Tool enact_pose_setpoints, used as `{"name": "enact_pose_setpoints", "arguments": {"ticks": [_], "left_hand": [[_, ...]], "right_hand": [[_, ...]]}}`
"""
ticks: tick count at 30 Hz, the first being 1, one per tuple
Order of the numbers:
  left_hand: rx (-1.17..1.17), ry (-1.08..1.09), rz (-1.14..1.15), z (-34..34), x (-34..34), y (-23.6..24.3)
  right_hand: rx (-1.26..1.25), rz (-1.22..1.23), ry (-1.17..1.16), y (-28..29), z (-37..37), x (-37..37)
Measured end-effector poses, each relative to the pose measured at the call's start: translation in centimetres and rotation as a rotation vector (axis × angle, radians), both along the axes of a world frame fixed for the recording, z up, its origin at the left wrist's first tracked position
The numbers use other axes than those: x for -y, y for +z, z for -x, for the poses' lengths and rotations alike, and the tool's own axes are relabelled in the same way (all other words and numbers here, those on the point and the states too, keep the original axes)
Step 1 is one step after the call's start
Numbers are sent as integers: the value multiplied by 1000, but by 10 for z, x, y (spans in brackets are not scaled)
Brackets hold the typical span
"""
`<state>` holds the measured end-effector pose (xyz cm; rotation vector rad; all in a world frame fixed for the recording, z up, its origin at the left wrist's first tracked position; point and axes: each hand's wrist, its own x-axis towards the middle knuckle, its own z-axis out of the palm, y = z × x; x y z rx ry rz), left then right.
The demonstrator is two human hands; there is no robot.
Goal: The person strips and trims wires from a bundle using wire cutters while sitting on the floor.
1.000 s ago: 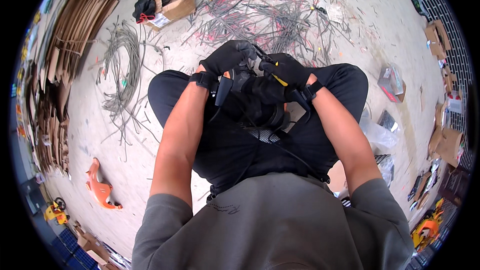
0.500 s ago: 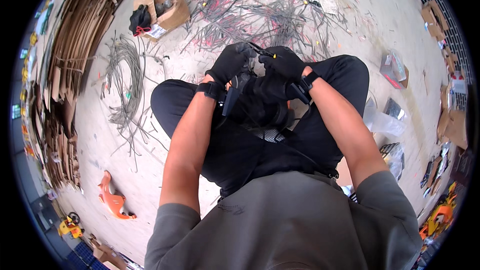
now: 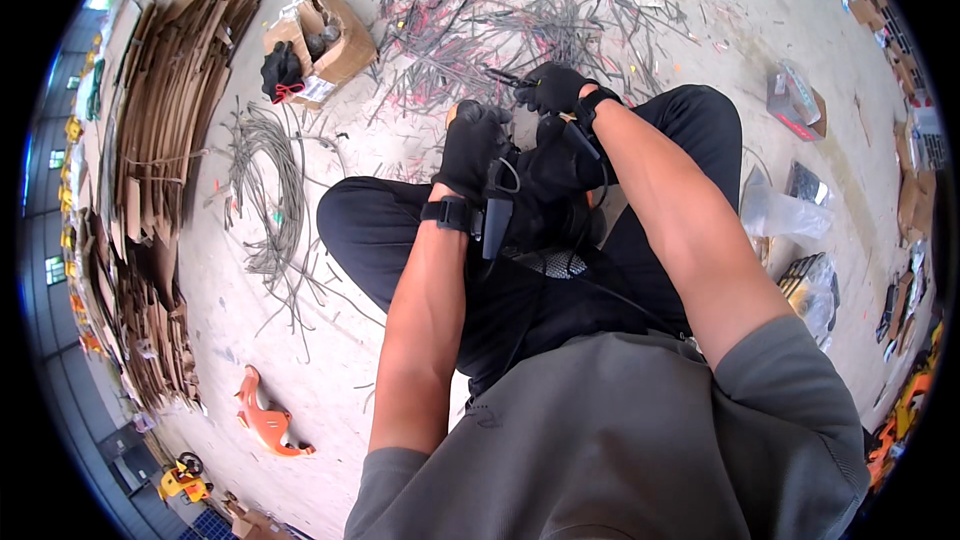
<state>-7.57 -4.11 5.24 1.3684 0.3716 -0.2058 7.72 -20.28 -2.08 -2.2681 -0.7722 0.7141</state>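
My left hand (image 3: 474,148), in a black glove, is curled closed over my lap; whatever is in it is hidden by the fingers. Farther forward and to the right, my gloved right hand (image 3: 556,90) is closed around a slim dark hand tool (image 3: 504,77). The tool's narrow end points left, over the edge of a wide heap of cut wires (image 3: 470,30), grey, black and red. It is too small to tell its exact kind. The two hands are apart, between my crossed legs.
An open cardboard box (image 3: 345,45) with a black glove (image 3: 281,70) on its side stands front left. Nearer lies a grey cable coil (image 3: 275,200). Flattened cardboard (image 3: 165,130) is stacked far left, with an orange plastic part (image 3: 268,418) below. Clear plastic bags (image 3: 785,210) lie right.
My hands, together before, have separated. The right hand moved forward with the dark tool, and the left came back toward my lap. The view has shifted slightly.
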Motion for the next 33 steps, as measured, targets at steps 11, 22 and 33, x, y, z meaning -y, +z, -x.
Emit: {"name": "enact_pose_setpoints", "arguments": {"ticks": [11, 22, 33], "left_hand": [[95, -94, -41, 61, 1, 78], [75, -121, -182, 64, -31, 133], [50, -162, -199, 73, -50, 141]], "right_hand": [[-15, 176, -223, 14, -97, 63], [79, 333, -424, 69, -127, 104], [238, 436, -536, 71, -148, 128]]}}
